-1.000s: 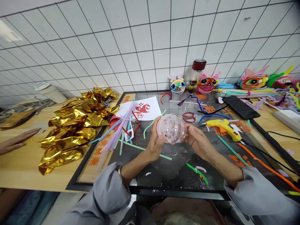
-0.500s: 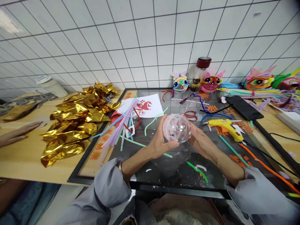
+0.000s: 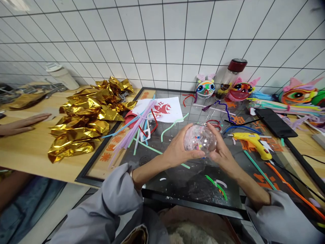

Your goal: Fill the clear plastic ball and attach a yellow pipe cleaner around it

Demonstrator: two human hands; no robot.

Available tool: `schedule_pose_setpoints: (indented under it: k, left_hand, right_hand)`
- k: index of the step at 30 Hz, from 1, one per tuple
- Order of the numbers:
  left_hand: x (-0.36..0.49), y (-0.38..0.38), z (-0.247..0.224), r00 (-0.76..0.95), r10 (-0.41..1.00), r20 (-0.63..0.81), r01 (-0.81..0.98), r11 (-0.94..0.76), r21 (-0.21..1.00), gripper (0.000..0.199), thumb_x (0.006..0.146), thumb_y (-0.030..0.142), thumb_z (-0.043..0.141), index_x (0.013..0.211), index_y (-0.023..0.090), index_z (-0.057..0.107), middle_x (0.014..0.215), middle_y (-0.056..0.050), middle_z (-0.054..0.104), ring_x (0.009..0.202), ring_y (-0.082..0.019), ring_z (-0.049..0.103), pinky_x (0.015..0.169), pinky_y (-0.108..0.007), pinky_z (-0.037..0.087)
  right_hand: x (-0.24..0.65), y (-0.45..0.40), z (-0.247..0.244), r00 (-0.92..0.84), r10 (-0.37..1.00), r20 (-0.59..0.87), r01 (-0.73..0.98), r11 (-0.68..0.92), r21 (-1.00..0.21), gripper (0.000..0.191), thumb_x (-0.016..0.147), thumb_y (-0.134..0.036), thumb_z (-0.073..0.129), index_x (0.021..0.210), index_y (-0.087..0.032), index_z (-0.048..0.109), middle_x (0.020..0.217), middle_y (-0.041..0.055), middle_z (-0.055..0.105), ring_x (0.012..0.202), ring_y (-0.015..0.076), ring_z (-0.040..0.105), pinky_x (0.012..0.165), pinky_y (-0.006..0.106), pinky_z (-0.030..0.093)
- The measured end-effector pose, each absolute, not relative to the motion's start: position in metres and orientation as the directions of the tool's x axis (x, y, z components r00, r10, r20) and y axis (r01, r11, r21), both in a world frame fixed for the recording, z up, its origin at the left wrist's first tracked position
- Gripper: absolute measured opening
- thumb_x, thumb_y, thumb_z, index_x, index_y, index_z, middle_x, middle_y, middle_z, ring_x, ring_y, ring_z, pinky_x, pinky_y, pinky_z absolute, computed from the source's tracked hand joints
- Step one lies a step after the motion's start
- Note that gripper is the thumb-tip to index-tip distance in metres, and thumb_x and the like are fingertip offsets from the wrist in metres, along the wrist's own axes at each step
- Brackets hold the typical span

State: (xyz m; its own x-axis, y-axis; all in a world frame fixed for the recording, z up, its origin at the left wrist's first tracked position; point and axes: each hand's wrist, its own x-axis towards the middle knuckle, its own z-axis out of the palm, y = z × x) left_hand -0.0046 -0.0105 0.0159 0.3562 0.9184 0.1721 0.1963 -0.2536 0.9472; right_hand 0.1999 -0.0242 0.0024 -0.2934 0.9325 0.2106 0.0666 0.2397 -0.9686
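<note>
My left hand (image 3: 177,153) and my right hand (image 3: 221,151) make one closed grip around a clear ball (image 3: 200,141) with coloured flecks inside, each palm cupped on its own side, my left thumb across the near face and my right fingers curled over the top. I hold the ball in the air above the dark glass mat (image 3: 177,179) on the surface, clear of everything lying there. Just right of my hands lies a yellow glue gun (image 3: 254,141), its black cord trailing off to the right. To the left a bundle of pipe cleaners (image 3: 132,132) fans out, with a white sheet bearing a red paper cutout (image 3: 162,109) beyond it. Farther left, crumpled gold foil (image 3: 86,118) is heaped on the wooden surface (image 3: 30,152), where another person's hand (image 3: 22,122) rests flat. Along the far wall stand small painted masks (image 3: 206,88) and a red-lidded jar (image 3: 230,77).
</note>
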Motion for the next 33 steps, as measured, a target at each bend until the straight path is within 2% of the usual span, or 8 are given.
schedule_pose_setpoints:
  k: [4, 9, 14, 17, 20, 22, 26, 33]
  left_hand:
    - [-0.009, -0.008, 0.006, 0.403, 0.908, 0.116, 0.141, -0.187, 0.972, 0.115, 0.067, 0.058, 0.083, 0.157, 0.019, 0.024, 0.161, -0.021, 0.033, 0.148, -0.043, 0.033, 0.123, -0.064, 0.022]
    - [-0.014, -0.002, 0.0, 0.529, 0.841, 0.115, 0.036, -0.158, 0.987, 0.13, 0.062, 0.047, 0.09, 0.161, 0.025, 0.009, 0.163, -0.019, 0.031, 0.147, -0.041, 0.037, 0.122, -0.063, 0.027]
    - [-0.013, 0.001, 0.01, 0.472, 0.871, 0.14, 0.172, -0.247, 0.954, 0.115, 0.056, 0.045, 0.092, 0.153, 0.018, 0.035, 0.153, -0.019, 0.046, 0.14, -0.042, 0.046, 0.119, -0.06, 0.033]
    - [-0.011, 0.0, 0.013, 0.452, 0.875, 0.174, 0.173, -0.278, 0.945, 0.104, 0.055, 0.043, 0.092, 0.145, 0.018, 0.044, 0.146, -0.018, 0.054, 0.135, -0.04, 0.051, 0.117, -0.058, 0.036]
    - [-0.009, -0.001, 0.011, 0.443, 0.872, 0.209, 0.007, -0.237, 0.972, 0.099, 0.058, 0.046, 0.09, 0.141, 0.017, 0.044, 0.142, -0.018, 0.056, 0.131, -0.037, 0.054, 0.113, -0.054, 0.042]
    - [-0.008, -0.001, 0.008, 0.446, 0.871, 0.206, -0.059, -0.201, 0.978, 0.098, 0.058, 0.047, 0.089, 0.14, 0.017, 0.043, 0.139, -0.017, 0.057, 0.128, -0.036, 0.057, 0.109, -0.051, 0.046]
    - [-0.009, 0.0, 0.006, 0.45, 0.868, 0.21, -0.037, -0.217, 0.976, 0.099, 0.056, 0.044, 0.09, 0.138, 0.016, 0.043, 0.137, -0.017, 0.057, 0.126, -0.036, 0.057, 0.11, -0.05, 0.045]
    - [-0.01, 0.001, 0.008, 0.444, 0.863, 0.24, -0.033, -0.252, 0.967, 0.094, 0.054, 0.043, 0.089, 0.134, 0.018, 0.047, 0.132, -0.015, 0.061, 0.122, -0.036, 0.06, 0.108, -0.051, 0.048]
  right_hand:
    - [0.196, -0.02, 0.003, -0.251, 0.961, 0.114, 0.118, 0.147, -0.982, 0.11, 0.062, -0.066, 0.084, 0.153, -0.029, 0.034, 0.158, 0.012, 0.041, 0.145, 0.0352, 0.041, 0.12, 0.055, 0.032]
    - [0.198, -0.015, 0.002, -0.239, 0.969, 0.059, 0.061, 0.076, -0.995, 0.1, 0.062, -0.067, 0.083, 0.145, -0.028, 0.043, 0.153, 0.0122, 0.048, 0.14, 0.0335, 0.048, 0.118, 0.051, 0.037]
    - [0.199, -0.016, -0.001, -0.262, 0.965, 0.023, 0.003, 0.025, -1.0, 0.09, 0.069, -0.07, 0.077, 0.141, -0.027, 0.046, 0.147, 0.0121, 0.055, 0.137, 0.032, 0.05, 0.117, 0.049, 0.038]
    - [0.197, -0.019, 0.002, -0.215, 0.974, 0.063, 0.071, 0.08, -0.994, 0.098, 0.063, -0.073, 0.078, 0.143, -0.025, 0.046, 0.151, 0.0135, 0.049, 0.142, 0.0349, 0.044, 0.119, 0.051, 0.032]
    - [0.194, -0.024, 0.008, -0.188, 0.974, 0.128, 0.166, 0.16, -0.973, 0.113, 0.06, -0.072, 0.081, 0.152, -0.027, 0.035, 0.154, 0.0134, 0.045, 0.142, 0.0366, 0.043, 0.118, 0.053, 0.034]
    - [0.193, -0.026, 0.01, -0.222, 0.961, 0.165, 0.218, 0.214, -0.952, 0.109, 0.063, -0.069, 0.08, 0.153, -0.028, 0.034, 0.152, 0.0124, 0.047, 0.139, 0.0355, 0.046, 0.117, 0.053, 0.036]
    - [0.192, -0.026, 0.009, -0.266, 0.938, 0.224, 0.224, 0.286, -0.932, 0.093, 0.067, -0.068, 0.078, 0.145, -0.029, 0.045, 0.147, 0.0107, 0.051, 0.137, 0.0342, 0.048, 0.118, 0.052, 0.035]
    - [0.192, -0.025, 0.009, -0.297, 0.937, 0.182, 0.149, 0.234, -0.961, 0.092, 0.068, -0.065, 0.08, 0.145, -0.03, 0.043, 0.147, 0.0098, 0.049, 0.138, 0.0347, 0.046, 0.12, 0.053, 0.031]
